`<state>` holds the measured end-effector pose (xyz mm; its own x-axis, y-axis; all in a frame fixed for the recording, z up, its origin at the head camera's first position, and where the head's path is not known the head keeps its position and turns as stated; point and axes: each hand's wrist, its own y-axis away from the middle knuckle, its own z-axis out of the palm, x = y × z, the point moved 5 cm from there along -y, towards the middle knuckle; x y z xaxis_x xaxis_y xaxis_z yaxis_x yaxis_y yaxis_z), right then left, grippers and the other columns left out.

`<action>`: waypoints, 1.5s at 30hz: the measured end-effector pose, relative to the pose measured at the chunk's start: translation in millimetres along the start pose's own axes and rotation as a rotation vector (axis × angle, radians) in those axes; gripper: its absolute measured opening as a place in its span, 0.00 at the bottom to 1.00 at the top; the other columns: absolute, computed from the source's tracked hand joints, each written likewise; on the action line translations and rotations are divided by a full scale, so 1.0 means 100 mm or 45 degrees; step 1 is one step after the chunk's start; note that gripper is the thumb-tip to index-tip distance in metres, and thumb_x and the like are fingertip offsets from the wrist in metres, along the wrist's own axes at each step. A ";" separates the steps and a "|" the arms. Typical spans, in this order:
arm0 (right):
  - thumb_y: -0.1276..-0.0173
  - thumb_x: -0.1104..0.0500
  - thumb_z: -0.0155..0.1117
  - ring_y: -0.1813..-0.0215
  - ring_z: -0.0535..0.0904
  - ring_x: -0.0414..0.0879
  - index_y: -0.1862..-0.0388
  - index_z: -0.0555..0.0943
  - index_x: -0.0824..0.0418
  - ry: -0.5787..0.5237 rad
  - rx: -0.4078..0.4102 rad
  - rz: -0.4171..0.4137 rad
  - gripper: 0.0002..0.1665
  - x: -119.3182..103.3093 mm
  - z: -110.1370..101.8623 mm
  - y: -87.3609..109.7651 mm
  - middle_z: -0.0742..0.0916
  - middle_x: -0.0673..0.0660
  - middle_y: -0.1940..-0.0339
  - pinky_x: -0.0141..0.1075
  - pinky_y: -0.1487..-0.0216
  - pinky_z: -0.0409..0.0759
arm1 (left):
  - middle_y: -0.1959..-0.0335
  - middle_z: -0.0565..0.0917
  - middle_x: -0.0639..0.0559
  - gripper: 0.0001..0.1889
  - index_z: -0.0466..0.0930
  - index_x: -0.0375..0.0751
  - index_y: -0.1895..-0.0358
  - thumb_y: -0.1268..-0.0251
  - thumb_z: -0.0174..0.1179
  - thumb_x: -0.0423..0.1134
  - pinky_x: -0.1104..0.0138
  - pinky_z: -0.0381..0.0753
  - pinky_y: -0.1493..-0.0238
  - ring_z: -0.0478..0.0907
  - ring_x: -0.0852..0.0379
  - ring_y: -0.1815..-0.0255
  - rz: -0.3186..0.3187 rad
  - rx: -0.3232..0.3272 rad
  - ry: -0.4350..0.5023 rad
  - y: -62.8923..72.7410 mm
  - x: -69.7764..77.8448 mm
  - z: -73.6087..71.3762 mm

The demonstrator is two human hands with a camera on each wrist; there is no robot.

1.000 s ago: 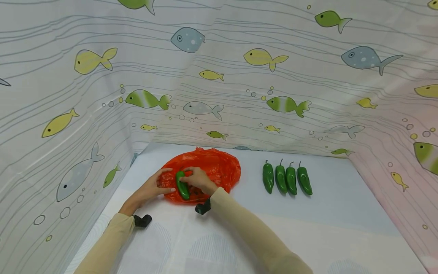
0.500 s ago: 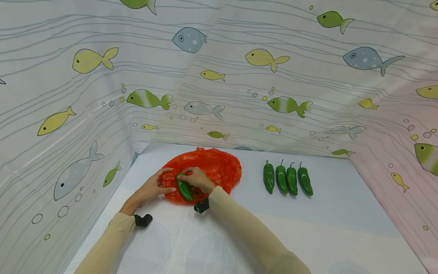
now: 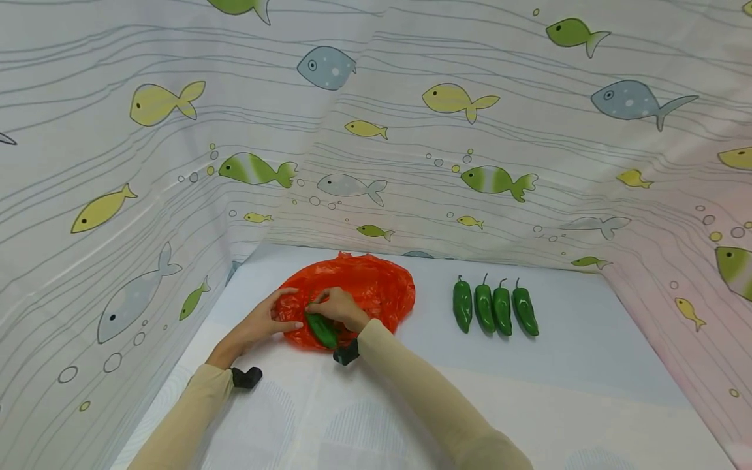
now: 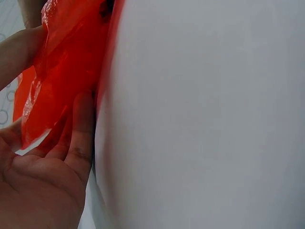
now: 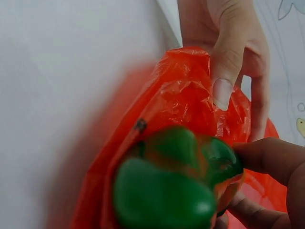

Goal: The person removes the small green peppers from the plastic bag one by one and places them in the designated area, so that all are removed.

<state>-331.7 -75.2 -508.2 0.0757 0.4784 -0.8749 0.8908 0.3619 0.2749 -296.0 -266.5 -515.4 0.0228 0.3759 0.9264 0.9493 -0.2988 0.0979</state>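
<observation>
In the head view, a crumpled red plastic bag (image 3: 382, 287) lies at the left back of the table. My left hand (image 3: 261, 323) holds its left side, the thin plastic between thumb and fingers, as the left wrist view also shows on the bag (image 4: 66, 62). Over the bag's mouth, my right hand (image 3: 341, 307) pinches the upper end of a green pepper (image 3: 322, 329). Up close in the right wrist view, the thumb and fingers touch a shiny green pepper (image 5: 221, 160), with another blurred green shape (image 5: 162, 195) in front.
Several green peppers (image 3: 493, 310) lie in a row to the right of the bag, stems pointing away. A white curtain (image 3: 411, 150) printed with fish surrounds the table (image 3: 529, 391) at the back and sides.
The right hand has slid up to the pepper's upper end. The pepper has sunk a little and its lower tip has swung to the right. The left hand stays put.
</observation>
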 end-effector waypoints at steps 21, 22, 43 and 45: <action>0.33 0.48 0.74 0.61 0.81 0.48 0.59 0.85 0.53 -0.087 -0.022 -0.076 0.12 -0.11 -0.20 0.11 0.85 0.52 0.60 0.41 0.60 0.86 | 0.29 0.68 0.35 0.45 0.58 0.45 0.22 0.38 0.75 0.41 0.65 0.79 0.45 0.75 0.43 0.37 -0.009 -0.001 0.007 -0.02 -0.02 0.03; 0.32 0.48 0.74 0.61 0.81 0.48 0.58 0.85 0.53 -0.091 -0.024 -0.083 0.12 -0.11 -0.22 0.12 0.85 0.51 0.60 0.41 0.60 0.86 | 0.30 0.69 0.35 0.45 0.58 0.46 0.22 0.38 0.75 0.40 0.65 0.80 0.45 0.75 0.43 0.37 -0.014 0.002 0.015 -0.02 -0.02 0.03; 0.32 0.49 0.74 0.56 0.81 0.48 0.55 0.84 0.52 -0.149 -0.012 -0.149 0.12 -0.18 -0.54 0.28 0.86 0.52 0.57 0.51 0.50 0.85 | 0.28 0.65 0.33 0.45 0.57 0.48 0.21 0.37 0.74 0.42 0.58 0.78 0.40 0.71 0.37 0.33 -0.031 -0.002 -0.009 -0.01 -0.03 0.02; 0.32 0.49 0.74 0.57 0.82 0.48 0.54 0.84 0.52 -0.163 -0.012 -0.151 0.13 -0.18 -0.58 0.30 0.85 0.52 0.57 0.53 0.49 0.85 | 0.27 0.65 0.35 0.45 0.58 0.50 0.22 0.38 0.75 0.43 0.57 0.78 0.39 0.70 0.37 0.32 -0.044 0.010 -0.011 -0.01 -0.04 0.01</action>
<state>-332.3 -27.0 -460.9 0.0275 0.3264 -0.9448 0.8928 0.4172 0.1701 -296.7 -266.3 -519.3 -0.0072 0.3934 0.9193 0.9519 -0.2790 0.1269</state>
